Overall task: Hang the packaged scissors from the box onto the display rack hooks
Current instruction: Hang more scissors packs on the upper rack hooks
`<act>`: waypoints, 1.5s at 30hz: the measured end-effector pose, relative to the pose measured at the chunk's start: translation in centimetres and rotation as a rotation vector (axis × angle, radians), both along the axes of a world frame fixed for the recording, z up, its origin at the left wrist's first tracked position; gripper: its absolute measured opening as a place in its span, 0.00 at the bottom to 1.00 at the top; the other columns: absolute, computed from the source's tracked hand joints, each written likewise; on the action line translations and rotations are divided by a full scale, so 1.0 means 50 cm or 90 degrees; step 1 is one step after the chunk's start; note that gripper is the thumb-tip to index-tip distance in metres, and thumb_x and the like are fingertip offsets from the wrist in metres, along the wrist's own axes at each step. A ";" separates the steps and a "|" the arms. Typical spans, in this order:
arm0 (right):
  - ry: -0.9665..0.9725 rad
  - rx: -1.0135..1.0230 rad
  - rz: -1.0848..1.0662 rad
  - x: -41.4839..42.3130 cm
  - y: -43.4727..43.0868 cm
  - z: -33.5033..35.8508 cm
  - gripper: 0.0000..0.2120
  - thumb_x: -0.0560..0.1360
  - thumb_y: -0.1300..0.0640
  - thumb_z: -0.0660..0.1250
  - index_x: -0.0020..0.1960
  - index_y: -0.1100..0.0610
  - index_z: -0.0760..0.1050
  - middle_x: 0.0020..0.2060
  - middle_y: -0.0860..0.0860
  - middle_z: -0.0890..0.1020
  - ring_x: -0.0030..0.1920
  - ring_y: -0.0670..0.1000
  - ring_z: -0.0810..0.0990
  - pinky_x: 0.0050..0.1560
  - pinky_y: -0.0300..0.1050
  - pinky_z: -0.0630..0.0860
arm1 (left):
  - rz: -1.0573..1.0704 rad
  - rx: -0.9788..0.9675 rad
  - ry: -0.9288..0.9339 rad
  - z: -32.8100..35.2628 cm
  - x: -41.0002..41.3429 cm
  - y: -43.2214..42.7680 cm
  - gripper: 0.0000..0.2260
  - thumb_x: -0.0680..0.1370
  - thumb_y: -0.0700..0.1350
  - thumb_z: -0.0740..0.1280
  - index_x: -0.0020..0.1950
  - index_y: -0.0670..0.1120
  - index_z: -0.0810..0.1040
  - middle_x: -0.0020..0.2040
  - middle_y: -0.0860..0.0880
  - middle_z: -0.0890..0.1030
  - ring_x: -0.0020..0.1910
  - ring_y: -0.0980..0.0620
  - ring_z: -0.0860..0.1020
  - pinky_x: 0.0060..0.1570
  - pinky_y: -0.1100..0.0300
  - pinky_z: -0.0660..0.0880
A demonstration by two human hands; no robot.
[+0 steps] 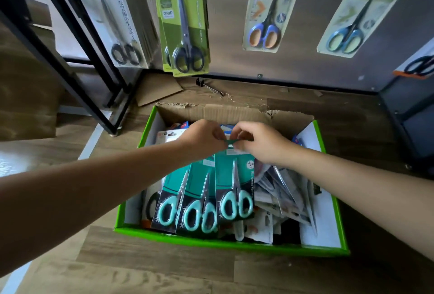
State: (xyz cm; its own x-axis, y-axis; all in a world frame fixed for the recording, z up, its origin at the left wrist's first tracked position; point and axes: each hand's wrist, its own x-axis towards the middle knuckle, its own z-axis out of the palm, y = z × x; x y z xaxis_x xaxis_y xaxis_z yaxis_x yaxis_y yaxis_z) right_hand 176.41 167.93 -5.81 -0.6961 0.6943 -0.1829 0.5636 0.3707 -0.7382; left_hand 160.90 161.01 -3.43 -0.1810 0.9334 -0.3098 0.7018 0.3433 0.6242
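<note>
A green-rimmed cardboard box [234,245] sits on the wooden floor, full of packaged scissors. Three teal packs with mint-handled scissors [233,188] fan out above it, held up by their top edges. My left hand [202,137] and my right hand [256,141] both pinch the tops of these packs over the far half of the box, fingertips nearly touching. On the display rack behind hang a green pack with black scissors [185,24], a pack with blue-orange scissors [266,12] and a pack with blue scissors [352,21].
A white pack with black scissors [112,19] hangs at the left beside black rack legs [77,59]. A loose hook [209,87] and cardboard scraps [157,89] lie on the floor behind the box. More loose packs [284,195] fill the box's right side.
</note>
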 end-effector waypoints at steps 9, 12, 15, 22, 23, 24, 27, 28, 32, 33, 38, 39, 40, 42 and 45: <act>0.270 0.014 -0.203 -0.026 0.065 0.116 0.05 0.75 0.58 0.71 0.45 0.48 0.77 0.43 0.45 0.82 0.46 0.45 0.80 0.52 0.43 0.74 | 0.129 0.123 -0.331 0.095 -0.021 0.075 0.07 0.78 0.40 0.67 0.53 0.37 0.79 0.41 0.44 0.79 0.39 0.51 0.78 0.37 0.61 0.75; 0.289 0.091 -0.216 -0.028 0.090 0.173 0.03 0.77 0.54 0.69 0.45 0.48 0.78 0.41 0.44 0.82 0.43 0.42 0.78 0.45 0.35 0.72 | 0.131 0.198 -0.309 0.159 -0.021 0.103 0.04 0.78 0.41 0.67 0.50 0.41 0.79 0.38 0.48 0.80 0.33 0.58 0.78 0.30 0.66 0.73; 0.282 0.182 -0.213 -0.034 0.117 0.239 0.04 0.78 0.52 0.67 0.48 0.52 0.77 0.40 0.46 0.80 0.41 0.43 0.78 0.35 0.30 0.70 | 0.115 0.260 -0.228 0.226 -0.023 0.130 0.04 0.79 0.43 0.66 0.47 0.45 0.78 0.42 0.45 0.81 0.39 0.49 0.80 0.35 0.59 0.77; 0.385 0.320 -0.253 -0.086 0.160 0.407 0.07 0.76 0.51 0.70 0.50 0.52 0.75 0.43 0.46 0.81 0.44 0.46 0.80 0.38 0.40 0.78 | 0.090 0.408 -0.052 0.418 -0.052 0.169 0.04 0.79 0.46 0.66 0.46 0.48 0.75 0.40 0.49 0.80 0.36 0.53 0.79 0.31 0.59 0.79; 0.412 0.316 -0.260 -0.098 0.165 0.430 0.07 0.76 0.52 0.70 0.50 0.53 0.75 0.43 0.47 0.81 0.43 0.47 0.81 0.39 0.43 0.78 | 0.095 0.423 -0.039 0.443 -0.058 0.173 0.03 0.79 0.46 0.66 0.46 0.48 0.75 0.39 0.50 0.79 0.34 0.54 0.78 0.29 0.61 0.77; 0.437 0.307 -0.266 -0.109 0.171 0.452 0.07 0.75 0.52 0.71 0.50 0.52 0.75 0.42 0.47 0.81 0.42 0.49 0.81 0.39 0.47 0.79 | 0.099 0.440 -0.028 0.466 -0.065 0.176 0.04 0.79 0.45 0.66 0.44 0.49 0.75 0.37 0.51 0.78 0.32 0.55 0.76 0.28 0.62 0.75; 0.484 0.302 -0.278 -0.145 0.186 0.508 0.06 0.76 0.51 0.70 0.48 0.51 0.75 0.40 0.49 0.82 0.41 0.53 0.82 0.44 0.57 0.80 | 0.119 0.497 -0.001 0.527 -0.092 0.191 0.05 0.78 0.45 0.67 0.42 0.50 0.75 0.36 0.52 0.76 0.32 0.54 0.73 0.31 0.60 0.72; 0.489 0.312 -0.271 -0.156 0.189 0.524 0.06 0.77 0.51 0.69 0.48 0.53 0.76 0.40 0.50 0.83 0.42 0.54 0.82 0.44 0.57 0.79 | 0.128 0.507 -0.007 0.548 -0.102 0.195 0.05 0.79 0.45 0.67 0.43 0.50 0.75 0.37 0.51 0.77 0.33 0.53 0.75 0.32 0.59 0.74; 0.491 0.352 -0.230 -0.196 0.191 0.581 0.06 0.79 0.53 0.65 0.49 0.56 0.76 0.40 0.51 0.82 0.42 0.52 0.82 0.38 0.46 0.76 | 0.162 0.552 -0.066 0.626 -0.140 0.192 0.08 0.80 0.46 0.66 0.41 0.53 0.72 0.42 0.50 0.80 0.38 0.53 0.80 0.34 0.56 0.80; 0.500 0.361 -0.225 -0.207 0.191 0.597 0.05 0.79 0.54 0.65 0.49 0.55 0.76 0.40 0.51 0.82 0.42 0.52 0.82 0.38 0.47 0.76 | 0.170 0.575 -0.065 0.644 -0.149 0.190 0.08 0.79 0.46 0.67 0.41 0.52 0.72 0.42 0.49 0.80 0.38 0.53 0.80 0.36 0.54 0.80; 0.523 0.416 -0.236 -0.262 0.199 0.686 0.04 0.79 0.54 0.65 0.50 0.54 0.76 0.41 0.47 0.82 0.41 0.46 0.81 0.36 0.38 0.75 | 0.215 0.647 -0.124 0.718 -0.197 0.192 0.03 0.79 0.46 0.66 0.49 0.50 0.74 0.46 0.48 0.81 0.41 0.50 0.82 0.40 0.47 0.82; 0.531 0.430 -0.239 -0.273 0.202 0.701 0.04 0.79 0.54 0.65 0.50 0.54 0.76 0.41 0.46 0.82 0.41 0.45 0.80 0.34 0.34 0.74 | 0.220 0.662 -0.133 0.731 -0.205 0.195 0.02 0.80 0.46 0.66 0.50 0.49 0.73 0.47 0.48 0.81 0.41 0.50 0.82 0.40 0.48 0.82; 0.533 0.447 -0.244 -0.282 0.203 0.714 0.04 0.79 0.55 0.65 0.49 0.54 0.76 0.40 0.46 0.81 0.40 0.43 0.79 0.33 0.30 0.71 | 0.224 0.673 -0.139 0.744 -0.212 0.197 0.02 0.80 0.46 0.65 0.49 0.49 0.73 0.48 0.48 0.80 0.42 0.50 0.81 0.39 0.50 0.82; 0.534 0.465 -0.258 -0.301 0.204 0.732 0.04 0.79 0.55 0.65 0.50 0.55 0.76 0.40 0.46 0.80 0.39 0.43 0.78 0.32 0.29 0.69 | 0.233 0.687 -0.143 0.766 -0.222 0.200 0.03 0.80 0.45 0.64 0.50 0.48 0.71 0.49 0.48 0.79 0.42 0.51 0.80 0.32 0.62 0.80; 0.528 0.450 -0.281 -0.319 0.207 0.744 0.05 0.80 0.54 0.64 0.51 0.55 0.77 0.41 0.47 0.80 0.40 0.45 0.78 0.34 0.36 0.72 | 0.241 0.683 -0.113 0.782 -0.234 0.213 0.04 0.80 0.45 0.64 0.53 0.48 0.71 0.46 0.50 0.77 0.37 0.56 0.76 0.23 0.70 0.71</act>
